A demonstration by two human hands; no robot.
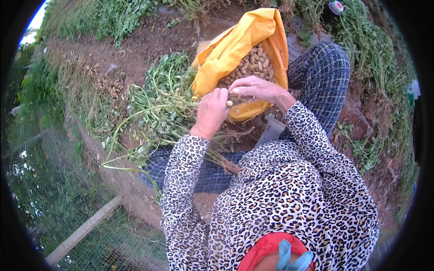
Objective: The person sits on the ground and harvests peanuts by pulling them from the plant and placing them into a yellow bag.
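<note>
My left hand [212, 111] is closed around the stems of a peanut plant [169, 105], whose leafy tops spread out to the left. A pale peanut pod [229, 103] shows beside its fingers. Close by, my right hand [259, 89] has thumb and fingers pinched at the root end, seemingly on a pod mostly covered by the fingertips. Both hands are over the near edge of a yellow-orange woven sack [244, 37]. Inside the sack lies a heap of unshelled peanuts [256, 62].
Pulled plants with pods [110, 86] lie on the soil at left. Loose roots [227, 164] rest across my left leg. Wire mesh fencing [67, 189] and a post [84, 230] stand at lower left. Green vines [376, 67] line the right. A container with a pink-and-white top [336, 7] sits at upper right.
</note>
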